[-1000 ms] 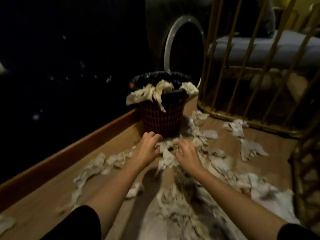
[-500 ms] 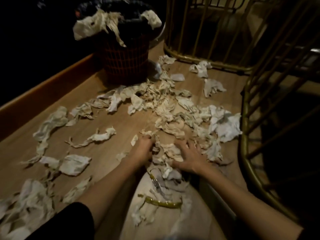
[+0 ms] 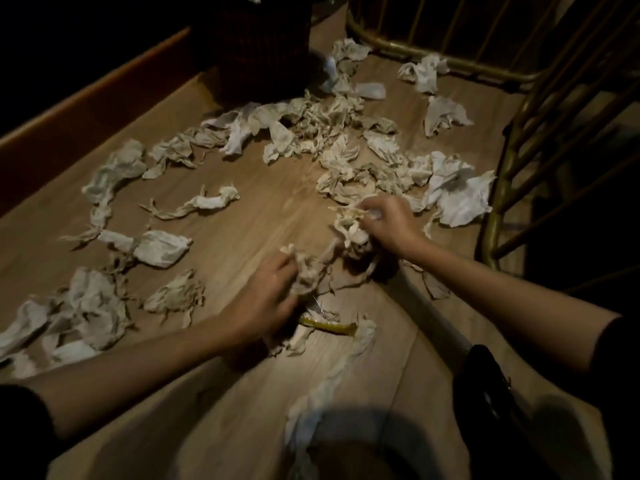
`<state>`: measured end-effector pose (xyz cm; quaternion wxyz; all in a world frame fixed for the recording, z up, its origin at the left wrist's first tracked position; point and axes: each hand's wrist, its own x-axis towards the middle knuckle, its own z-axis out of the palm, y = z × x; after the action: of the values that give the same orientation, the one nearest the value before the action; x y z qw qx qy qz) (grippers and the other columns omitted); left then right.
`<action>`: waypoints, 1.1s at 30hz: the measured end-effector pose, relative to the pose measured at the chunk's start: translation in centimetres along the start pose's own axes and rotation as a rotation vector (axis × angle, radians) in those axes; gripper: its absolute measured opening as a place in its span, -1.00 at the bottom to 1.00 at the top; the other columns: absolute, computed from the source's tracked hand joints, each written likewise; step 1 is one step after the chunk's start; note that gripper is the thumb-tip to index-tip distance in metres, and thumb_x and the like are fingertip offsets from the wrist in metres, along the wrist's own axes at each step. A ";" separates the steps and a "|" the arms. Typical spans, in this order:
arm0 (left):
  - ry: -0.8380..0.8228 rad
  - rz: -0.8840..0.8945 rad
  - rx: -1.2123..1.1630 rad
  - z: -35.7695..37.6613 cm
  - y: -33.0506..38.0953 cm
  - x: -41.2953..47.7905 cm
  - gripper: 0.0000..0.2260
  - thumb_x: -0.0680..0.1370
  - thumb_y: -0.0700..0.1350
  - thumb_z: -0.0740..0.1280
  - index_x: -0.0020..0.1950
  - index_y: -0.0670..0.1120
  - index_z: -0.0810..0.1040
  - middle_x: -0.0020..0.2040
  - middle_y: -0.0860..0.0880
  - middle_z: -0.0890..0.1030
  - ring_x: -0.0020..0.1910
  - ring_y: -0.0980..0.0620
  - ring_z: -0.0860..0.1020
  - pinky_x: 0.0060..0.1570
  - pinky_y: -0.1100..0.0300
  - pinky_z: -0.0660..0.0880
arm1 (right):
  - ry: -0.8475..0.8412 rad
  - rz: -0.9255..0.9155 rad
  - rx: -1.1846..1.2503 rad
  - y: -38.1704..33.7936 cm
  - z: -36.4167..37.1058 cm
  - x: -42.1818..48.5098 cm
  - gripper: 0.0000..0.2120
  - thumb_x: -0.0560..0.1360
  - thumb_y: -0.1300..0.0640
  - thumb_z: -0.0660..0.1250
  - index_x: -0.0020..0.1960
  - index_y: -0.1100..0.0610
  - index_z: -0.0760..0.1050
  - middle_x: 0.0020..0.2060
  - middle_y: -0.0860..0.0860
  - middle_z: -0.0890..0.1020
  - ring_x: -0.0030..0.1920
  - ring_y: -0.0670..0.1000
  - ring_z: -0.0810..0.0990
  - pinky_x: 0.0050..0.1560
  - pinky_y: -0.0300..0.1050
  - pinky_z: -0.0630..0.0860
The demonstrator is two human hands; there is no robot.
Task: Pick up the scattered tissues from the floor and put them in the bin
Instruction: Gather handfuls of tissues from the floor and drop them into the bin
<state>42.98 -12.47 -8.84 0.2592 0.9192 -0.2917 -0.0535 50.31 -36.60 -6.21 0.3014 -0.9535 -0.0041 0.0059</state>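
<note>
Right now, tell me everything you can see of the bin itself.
Only the lower part of the bin shows at the top edge of the view; its rim and contents are cut off. It looks like a dark reddish basket with a grid or woven wall, standing upright on the wooden floor beside the skirting board. Crumpled tissues lie against its base. Neither hand touches it: the left hand and right hand are gathering tissues nearer the person.

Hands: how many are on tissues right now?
2. The left hand grips a wad of tissues at centre; the right hand grips another wad just beyond. None hidden.
</note>
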 end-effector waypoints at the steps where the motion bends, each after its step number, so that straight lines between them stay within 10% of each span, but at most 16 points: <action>1: -0.052 0.019 -0.003 1.0 1.0 -1.1 -0.77 0.45 -0.05 0.18 0.01 -0.15 0.44 0.05 -0.09 0.43 -0.01 0.02 0.37 -0.01 0.20 0.36 | 0.015 0.004 -0.028 0.6 -0.5 -0.7 -0.80 0.47 0.28 0.30 0.06 0.19 0.60 0.06 0.17 0.60 0.11 0.13 0.52 0.02 -0.13 0.38; 8: -0.355 -0.083 0.333 6.1 6.1 -2.1 -0.04 0.27 0.49 0.18 0.45 -0.10 0.06 0.47 -0.15 0.15 0.43 -0.20 0.12 0.38 -0.26 0.13 | -0.084 0.239 -0.370 8.0 0.6 -7.6 -0.64 0.51 0.01 0.25 0.31 -0.10 0.35 0.42 0.14 0.24 0.34 0.33 0.23 0.26 0.36 0.28; 16: -0.116 -0.090 -0.099 5.4 4.5 -0.6 -0.88 0.52 -0.13 0.29 0.00 -0.12 0.54 0.00 -0.05 0.51 0.01 -0.06 0.49 -0.09 0.22 0.36 | 0.003 0.179 -0.128 4.8 3.3 -8.2 -0.78 0.46 0.33 0.25 0.08 0.22 0.53 0.09 0.26 0.45 0.13 0.27 0.44 0.05 -0.12 0.36; 22: 0.176 -0.287 -0.080 -2.0 0.0 1.1 -0.86 0.35 -0.19 0.34 -0.18 -0.25 0.58 -0.16 -0.26 0.60 -0.17 -0.11 0.53 -0.21 0.24 0.26 | 0.138 0.099 0.009 -0.7 2.9 -3.2 -0.72 0.50 0.23 0.27 0.21 0.14 0.50 0.27 0.19 0.42 0.29 0.22 0.35 0.22 -0.03 0.33; 28: 0.020 -0.191 0.126 -4.5 -2.3 -2.0 -0.89 0.35 -0.34 0.40 -0.18 -0.23 0.50 -0.17 -0.16 0.48 -0.20 -0.11 0.45 -0.22 0.13 0.30 | -0.174 -0.001 -0.224 -3.2 9.4 -4.5 -0.63 0.51 0.04 0.28 0.30 -0.03 0.37 0.34 0.16 0.28 0.29 0.25 0.24 0.26 0.21 0.33; 33: -0.124 -0.030 0.079 -1.8 -1.0 -7.2 -0.76 0.53 0.13 0.16 -0.08 -0.04 0.42 -0.10 -0.07 0.48 -0.15 0.07 0.38 -0.14 0.15 0.40 | -0.200 -0.285 -0.171 -1.9 9.4 -6.6 -0.68 0.44 0.23 0.33 0.20 0.15 0.47 0.13 0.20 0.48 0.10 0.22 0.41 0.04 0.08 0.47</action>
<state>38.02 -6.87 -8.18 0.2033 0.9279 -0.2952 -0.1029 43.62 -29.73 -12.74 0.2151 -0.9600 -0.1694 0.0576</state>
